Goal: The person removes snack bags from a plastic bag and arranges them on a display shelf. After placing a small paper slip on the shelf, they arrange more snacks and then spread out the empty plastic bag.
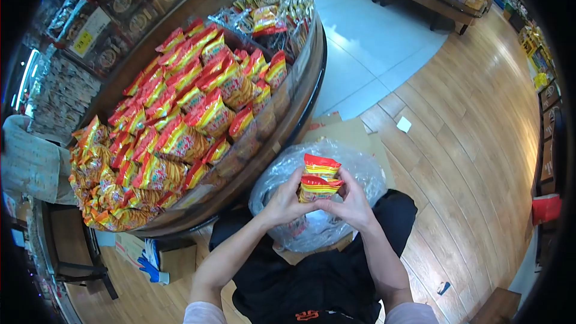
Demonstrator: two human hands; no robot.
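Note:
Two small red-and-yellow snack packets (320, 187) are held together in front of me, one behind the other. My left hand (284, 205) is closed on their left side, and my right hand (353, 203) grips the right side, with the thumbs toward each other at the near edge. Beneath the hands, a large clear plastic bag (273, 171) lies open between my legs; its contents are mostly hidden. To the left, a heap of similar snack packets (180, 126) fills a curved wooden display bin with a clear rim (312, 78).
Flattened cardboard (354, 132) lies under the plastic bag. Blue-and-white gloves (151, 264) rest by a cardboard box (179, 261) at lower left. A white paper square (404, 124) is on the wooden floor (456, 174). Another person's sleeve (39, 162) shows at far left.

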